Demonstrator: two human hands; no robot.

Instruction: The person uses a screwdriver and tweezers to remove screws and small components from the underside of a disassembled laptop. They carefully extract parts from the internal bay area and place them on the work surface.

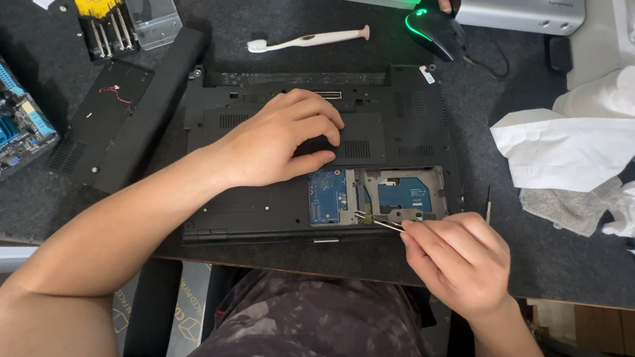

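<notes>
Dark felt mat (371, 266) covers desk. Black laptop (319, 153) lies upside down at mat centre, open bay (375, 197) at its near right showing blue circuit boards. Detached black panel (111, 125) lies left of laptop. Left hand (283, 140) rests flat on laptop base, fingers bent, gripping nothing. Right hand (459, 261) pinches metal tweezers (377, 220), tips at bay edge. White toothbrush (307, 40) lies beyond laptop.
</notes>
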